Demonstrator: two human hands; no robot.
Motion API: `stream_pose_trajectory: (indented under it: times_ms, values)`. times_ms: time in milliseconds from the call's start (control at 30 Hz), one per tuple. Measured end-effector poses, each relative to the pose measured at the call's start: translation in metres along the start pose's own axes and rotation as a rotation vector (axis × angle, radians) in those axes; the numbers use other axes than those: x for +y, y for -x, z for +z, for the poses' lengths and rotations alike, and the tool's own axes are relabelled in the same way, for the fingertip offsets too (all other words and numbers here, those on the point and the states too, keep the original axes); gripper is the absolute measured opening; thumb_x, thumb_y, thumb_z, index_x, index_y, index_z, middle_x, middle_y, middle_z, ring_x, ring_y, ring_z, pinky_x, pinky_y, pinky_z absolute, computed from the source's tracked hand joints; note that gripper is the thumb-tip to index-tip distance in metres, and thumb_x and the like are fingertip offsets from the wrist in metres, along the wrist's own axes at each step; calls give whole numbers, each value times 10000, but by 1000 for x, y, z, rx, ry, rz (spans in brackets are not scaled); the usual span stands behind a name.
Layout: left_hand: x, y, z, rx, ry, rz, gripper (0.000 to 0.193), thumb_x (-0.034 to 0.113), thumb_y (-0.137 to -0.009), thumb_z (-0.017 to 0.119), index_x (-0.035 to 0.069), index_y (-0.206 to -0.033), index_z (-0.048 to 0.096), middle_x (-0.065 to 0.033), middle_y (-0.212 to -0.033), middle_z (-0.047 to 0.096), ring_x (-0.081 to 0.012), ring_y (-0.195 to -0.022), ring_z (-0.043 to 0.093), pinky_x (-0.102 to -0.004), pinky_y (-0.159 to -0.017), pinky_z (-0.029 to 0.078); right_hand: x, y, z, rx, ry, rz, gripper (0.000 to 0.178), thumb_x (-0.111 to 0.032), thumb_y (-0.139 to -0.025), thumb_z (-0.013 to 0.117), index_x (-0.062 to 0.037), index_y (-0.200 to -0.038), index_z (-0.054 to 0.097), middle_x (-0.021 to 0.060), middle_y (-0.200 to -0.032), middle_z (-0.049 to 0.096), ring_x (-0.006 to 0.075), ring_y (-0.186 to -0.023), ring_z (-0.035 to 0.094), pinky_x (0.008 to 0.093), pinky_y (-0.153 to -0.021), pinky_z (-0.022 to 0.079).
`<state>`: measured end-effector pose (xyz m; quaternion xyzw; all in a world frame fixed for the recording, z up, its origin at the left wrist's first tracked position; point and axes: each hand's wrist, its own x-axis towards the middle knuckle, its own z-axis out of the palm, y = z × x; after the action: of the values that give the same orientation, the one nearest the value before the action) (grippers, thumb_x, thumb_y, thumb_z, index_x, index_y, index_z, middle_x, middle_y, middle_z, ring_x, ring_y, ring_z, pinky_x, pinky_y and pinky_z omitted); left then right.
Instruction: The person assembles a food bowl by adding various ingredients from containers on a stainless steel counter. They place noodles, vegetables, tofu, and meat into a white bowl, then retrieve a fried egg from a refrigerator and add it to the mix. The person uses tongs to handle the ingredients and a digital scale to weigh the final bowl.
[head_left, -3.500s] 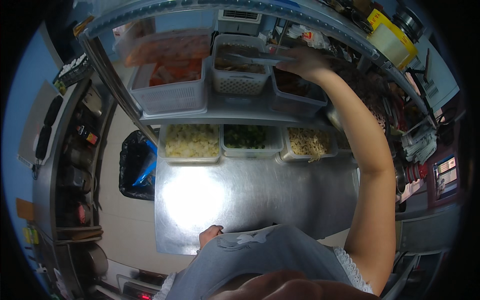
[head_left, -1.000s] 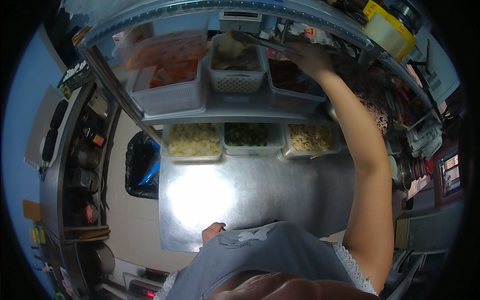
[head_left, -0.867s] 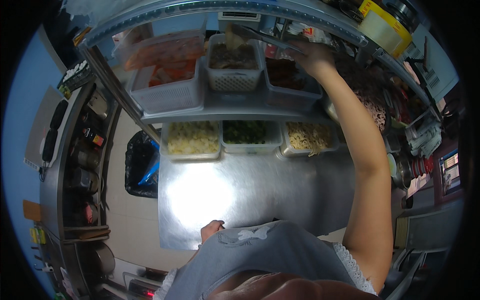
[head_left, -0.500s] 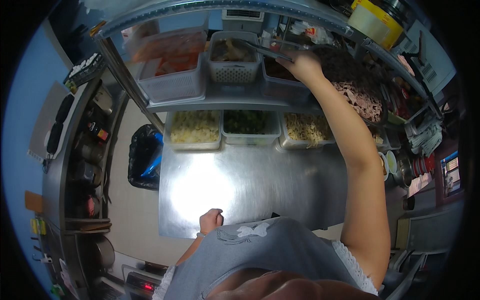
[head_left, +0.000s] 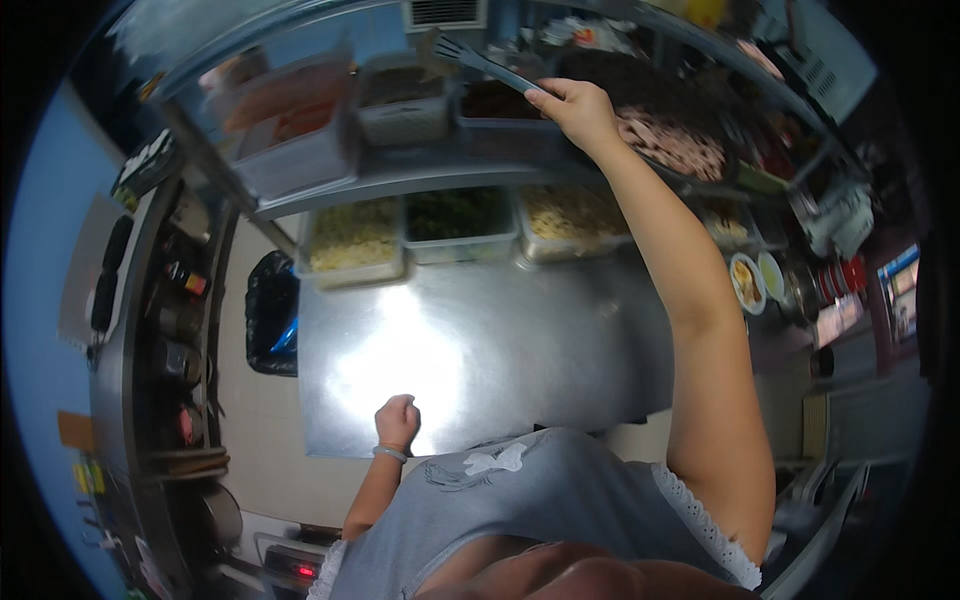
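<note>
My right hand (head_left: 580,112) is raised over the upper shelf, its fingers wrapped round grey tongs (head_left: 500,72) with fork-like tips. Those tips are above the containers, next to a blurred brownish piece (head_left: 433,55) that they seem to hold. Below and left of them is a white perforated basket (head_left: 402,122) with dark food inside. A tub of dark brown food (head_left: 505,100) stands beside it, nearest under the tongs. My left hand (head_left: 398,425) is curled into a fist by the near edge of the steel table (head_left: 520,350), with nothing visible in it.
Clear tubs of pale chopped food (head_left: 352,240), green vegetables (head_left: 460,215) and shredded food (head_left: 570,220) line the table's back. A tub of orange-red food (head_left: 295,140) and a tray of sliced meat (head_left: 672,140) occupy the upper shelf (head_left: 420,185). A black-lined bin (head_left: 270,315) stands left.
My right hand has lifted the tongs up out of the white basket, and their tips now show. My view has shifted, so the shelf and tubs sit further left. My left hand stays a fist.
</note>
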<state>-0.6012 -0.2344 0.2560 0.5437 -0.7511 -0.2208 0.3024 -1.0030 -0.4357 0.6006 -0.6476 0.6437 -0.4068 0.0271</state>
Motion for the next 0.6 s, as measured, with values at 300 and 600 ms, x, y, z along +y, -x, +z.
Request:
stream_pose_trajectory:
  times_ms: [300,600]
  values:
    - [26,10,6,-8,-53,-31,168,32,-718,468,33,-807,611,-150,-818,610,-324,-759,589,-378,-712,471,108,213,-227,164,-32,278,328,-224,-788,667,-1,-1026,629,46,-759,641,70,-685,568,214,-634,443]
    - [228,41,132,-270,61,146,140,-36,-726,488,-3,-835,571,-139,-781,560,-286,-678,562,-336,-640,458,307,410,-395,16,495,631,368,-359,-758,668,-84,-1002,650,142,-783,645,227,-695,627,298,-642,475]
